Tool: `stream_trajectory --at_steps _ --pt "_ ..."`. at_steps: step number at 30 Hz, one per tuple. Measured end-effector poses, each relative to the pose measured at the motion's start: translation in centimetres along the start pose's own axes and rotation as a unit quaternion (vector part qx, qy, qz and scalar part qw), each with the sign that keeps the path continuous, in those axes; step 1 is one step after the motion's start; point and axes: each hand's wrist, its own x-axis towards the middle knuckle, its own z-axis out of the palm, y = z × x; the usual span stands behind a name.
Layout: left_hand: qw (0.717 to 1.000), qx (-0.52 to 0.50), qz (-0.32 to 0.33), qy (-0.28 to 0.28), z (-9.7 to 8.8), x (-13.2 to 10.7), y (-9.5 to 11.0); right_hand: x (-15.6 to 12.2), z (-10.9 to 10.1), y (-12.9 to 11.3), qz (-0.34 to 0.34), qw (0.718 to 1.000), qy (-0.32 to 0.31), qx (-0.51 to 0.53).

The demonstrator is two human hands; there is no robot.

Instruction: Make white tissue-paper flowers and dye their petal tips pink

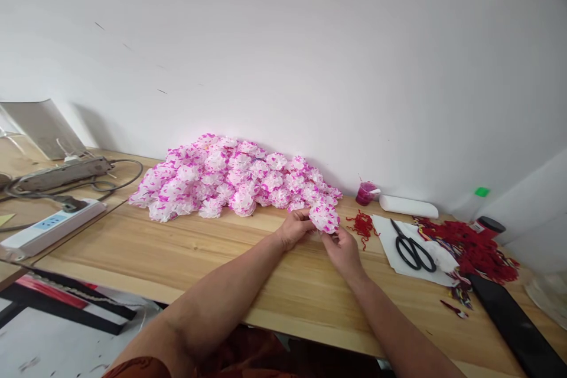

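Between my two hands is a round white paper flower (325, 217) with magenta-tipped petals, held just above the table. My left hand (296, 229) grips its left edge with closed fingers. From below and to the right, my right hand (343, 250) pinches the flower's lower edge; the fingertips are partly hidden behind the petals. A large pile of similar paper flowers (239, 180) lies against the wall, just left of and behind my hands. To the right of my right hand sits a small heap of red yarn pieces (364, 228).
Black-handled scissors (414, 251) lie on white paper sheets (390, 236). Behind them stand a cup of magenta liquid (364, 194) and a white roll (408, 206). More red yarn (482, 251) and a long black object (518, 322) are at right. Power strips (55, 225) with cables occupy the left.
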Motion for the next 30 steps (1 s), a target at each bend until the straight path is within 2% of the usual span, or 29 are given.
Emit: stream_trajectory --at_steps 4,8,12,26,30 --pt "1.000 0.010 -0.009 0.009 0.3 -0.1 0.3 0.2 -0.3 0.4 0.004 0.998 -0.004 0.060" --pt "1.000 0.017 -0.020 0.009 0.4 0.0 0.4 0.5 -0.4 1.1 0.038 0.991 0.014 0.127" --pt "0.999 0.017 -0.028 0.008 0.3 0.2 0.3 0.6 -0.5 1.3 0.052 0.988 0.032 0.142" --pt "0.998 0.043 -0.054 -0.003 0.4 0.0 0.9 0.4 -0.7 -0.9 0.091 0.966 0.053 0.234" --pt "0.996 0.066 -0.054 -0.010 0.3 0.1 0.8 0.4 -0.8 -1.6 0.104 0.959 0.039 0.260"
